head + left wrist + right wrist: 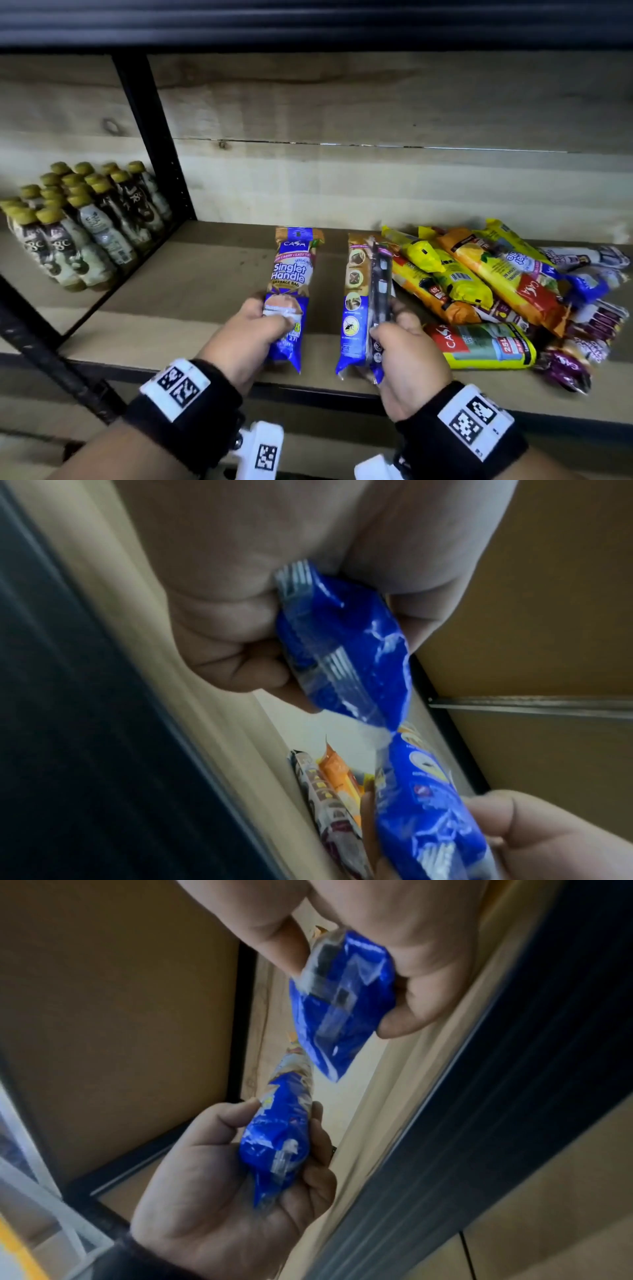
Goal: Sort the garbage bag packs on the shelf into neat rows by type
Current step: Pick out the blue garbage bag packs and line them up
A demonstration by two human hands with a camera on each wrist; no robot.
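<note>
On the wooden shelf [191,291] my left hand [263,322] grips the near end of a blue "Singlet Handle" garbage bag pack [294,274], lying face up and pointing away from me. The left wrist view shows the fingers [240,669] curled round its blue end [335,647]. To its right, my right hand [390,329] pinches a second blue pack [354,301], turned back side up, with a dark strip beside it. In the right wrist view that pack's end [342,993] sits between thumb and fingers, above the left hand's pack [277,1137].
A loose pile of yellow, orange, purple and white packs [496,291] covers the shelf's right side. Behind a black upright post [154,144], several capped bottles [78,219] stand in the left bay. A dark shelf [308,24] hangs overhead.
</note>
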